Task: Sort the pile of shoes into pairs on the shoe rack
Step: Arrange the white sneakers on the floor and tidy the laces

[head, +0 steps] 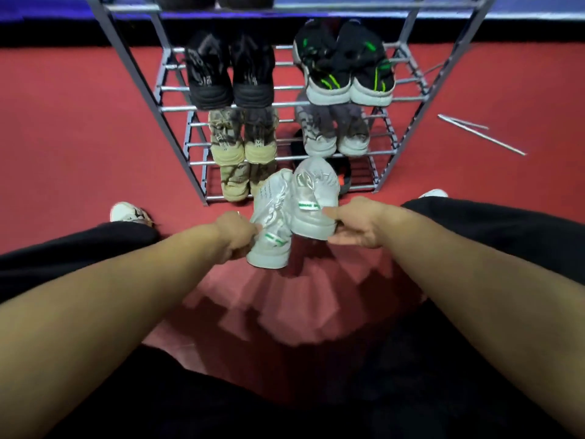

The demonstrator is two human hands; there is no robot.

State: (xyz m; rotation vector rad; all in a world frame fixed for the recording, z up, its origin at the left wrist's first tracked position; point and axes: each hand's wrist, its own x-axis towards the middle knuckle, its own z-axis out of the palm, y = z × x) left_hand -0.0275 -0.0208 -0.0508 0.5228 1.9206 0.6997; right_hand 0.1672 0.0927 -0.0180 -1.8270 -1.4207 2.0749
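I hold a pair of white sneakers with green heel tabs just in front of the grey metal shoe rack (177, 107). My left hand (235, 236) grips the left white sneaker (270, 223), which hangs lower and tilted. My right hand (356, 221) grips the heel of the right white sneaker (315, 201), held higher, near the bottom shelf. On the rack sit a black pair (229, 74), a black-and-green pair (345, 64), a beige pair (242, 137), a grey-white pair (335, 131) and another beige pair (237, 183) at the bottom left.
A dark shoe (346, 174) lies on the bottom right shelf behind the white sneakers. Two loose metal rods (478, 134) lie on the red floor to the right of the rack. My own white-shod feet (128, 212) flank the rack's front.
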